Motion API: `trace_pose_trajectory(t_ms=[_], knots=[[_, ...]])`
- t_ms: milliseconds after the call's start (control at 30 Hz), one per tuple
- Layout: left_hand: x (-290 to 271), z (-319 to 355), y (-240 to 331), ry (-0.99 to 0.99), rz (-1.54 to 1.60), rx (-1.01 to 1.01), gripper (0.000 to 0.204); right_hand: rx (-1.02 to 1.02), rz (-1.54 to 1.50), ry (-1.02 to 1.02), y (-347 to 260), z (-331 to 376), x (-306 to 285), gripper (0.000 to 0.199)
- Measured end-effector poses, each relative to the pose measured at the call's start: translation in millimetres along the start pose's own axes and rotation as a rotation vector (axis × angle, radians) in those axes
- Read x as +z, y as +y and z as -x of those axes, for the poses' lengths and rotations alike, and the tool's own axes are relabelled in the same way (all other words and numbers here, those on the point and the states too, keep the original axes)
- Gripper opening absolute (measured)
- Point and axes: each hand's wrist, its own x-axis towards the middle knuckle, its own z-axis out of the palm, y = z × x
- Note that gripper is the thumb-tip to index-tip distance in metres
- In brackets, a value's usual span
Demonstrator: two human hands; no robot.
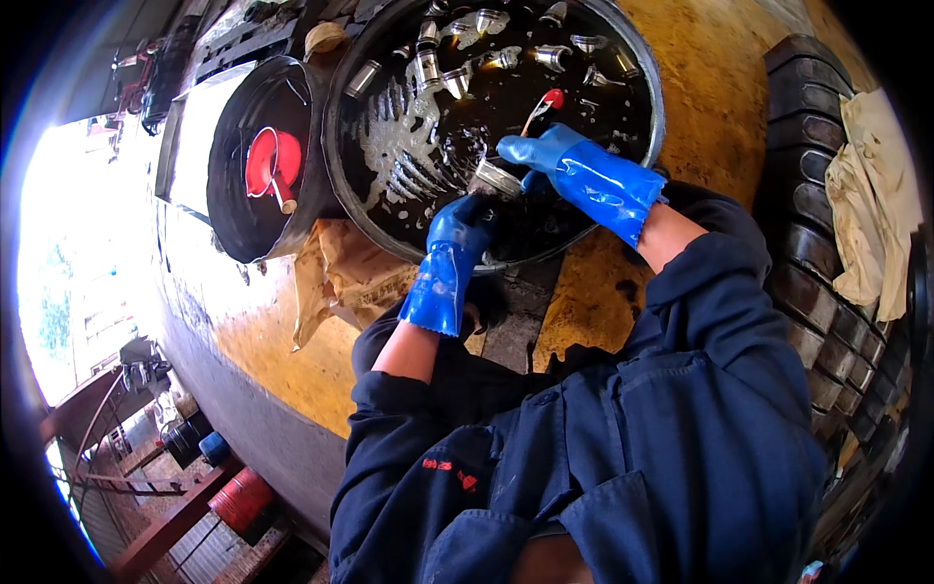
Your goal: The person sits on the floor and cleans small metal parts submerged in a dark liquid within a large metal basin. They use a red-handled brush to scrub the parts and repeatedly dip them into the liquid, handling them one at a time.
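- No words or numbers can be read.
- A small red marking (467, 481) is borne on the chest of the dark blue work jacket (584, 438), toward the person's left side. It is formed of a short strip and a larger blot set just beside it. Letters may be included in it, but they are too small and blurred to be made out.
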Motion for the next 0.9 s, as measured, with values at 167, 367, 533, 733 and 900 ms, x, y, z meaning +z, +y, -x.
trace_pose_trajectory(t_ms=[167,367,533,733,900], knots=[[-14.0,14.6,-7.7,-0.054,0.002,-0.037,0.037,0.233,0.625,0.167,-42.8,19.2,1.7,0.054],[-4.6,8.3,-47.2,-0.073,0.049,0.035,0.04,0.001,0.232,0.015,-18.4,3.2,12.1,0.057],[-30.3,21.3,-0.8,-0.211,0.478,0.089,0.035,0.174,0.588,0.088,-46.8,21.3,7.9,0.05],[-32.3,5.5,3.4,-0.179,0.552,-0.19,0.032,0.282,0.59,0.045,-54.6,28.3,9.9,0.049],[-7.7,-11.8,-31.2,-0.016,0.51,-0.135,0.033,0.238,0.48,0.12,-65.8,28.7,11.3,0.05]])
